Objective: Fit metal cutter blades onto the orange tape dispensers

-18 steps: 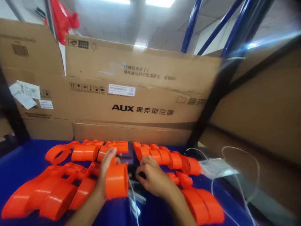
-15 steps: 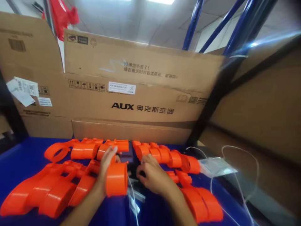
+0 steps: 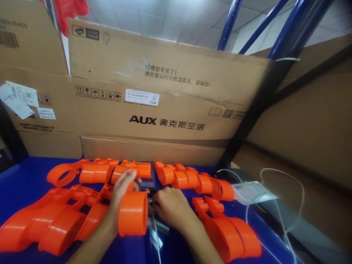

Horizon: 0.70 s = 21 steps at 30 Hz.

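Both hands meet at the dark block (image 3: pixel 147 182): left hand (image 3: pixel 121 196) grips the orange cylinder (image 3: pixel 133 213), right hand (image 3: pixel 170 207) pinches beside it, apparently mid-fitting.

head cam | faces forward-down | close over blue table (image 3: pixel 24 183) | cartons (image 3: pixel 165 110) behind

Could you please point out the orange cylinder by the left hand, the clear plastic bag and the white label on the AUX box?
orange cylinder (image 3: pixel 133 214): head view, its curved outer wall.
clear plastic bag (image 3: pixel 253 192): head view, its flat middle.
white label (image 3: pixel 142 97): head view, its centre.
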Each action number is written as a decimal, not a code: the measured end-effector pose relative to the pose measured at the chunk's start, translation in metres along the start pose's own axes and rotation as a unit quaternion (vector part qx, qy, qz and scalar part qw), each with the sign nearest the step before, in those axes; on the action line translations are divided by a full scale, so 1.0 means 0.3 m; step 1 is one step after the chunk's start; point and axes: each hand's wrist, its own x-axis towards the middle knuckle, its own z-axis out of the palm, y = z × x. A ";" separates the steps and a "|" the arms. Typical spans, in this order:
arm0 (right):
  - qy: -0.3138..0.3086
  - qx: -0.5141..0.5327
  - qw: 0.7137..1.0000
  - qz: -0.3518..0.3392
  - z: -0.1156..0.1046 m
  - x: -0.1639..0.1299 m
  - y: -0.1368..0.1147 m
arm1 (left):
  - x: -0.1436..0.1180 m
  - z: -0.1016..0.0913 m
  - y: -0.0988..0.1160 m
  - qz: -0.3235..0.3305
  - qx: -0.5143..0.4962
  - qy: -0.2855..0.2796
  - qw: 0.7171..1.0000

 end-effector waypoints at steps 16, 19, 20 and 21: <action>-0.025 0.010 1.000 0.006 0.001 0.022 -0.026 | -0.007 -0.009 -0.028 0.036 0.024 -0.022 0.999; -0.021 0.021 1.000 0.011 -0.005 0.015 -0.011 | -0.016 -0.004 -0.024 0.042 0.025 -0.025 0.998; -0.019 0.024 0.999 0.013 -0.007 0.012 -0.005 | -0.018 -0.002 -0.021 0.044 0.025 -0.026 0.998; -0.016 0.029 0.999 0.014 -0.009 0.008 0.002 | -0.021 -0.001 -0.019 0.046 0.027 -0.027 0.998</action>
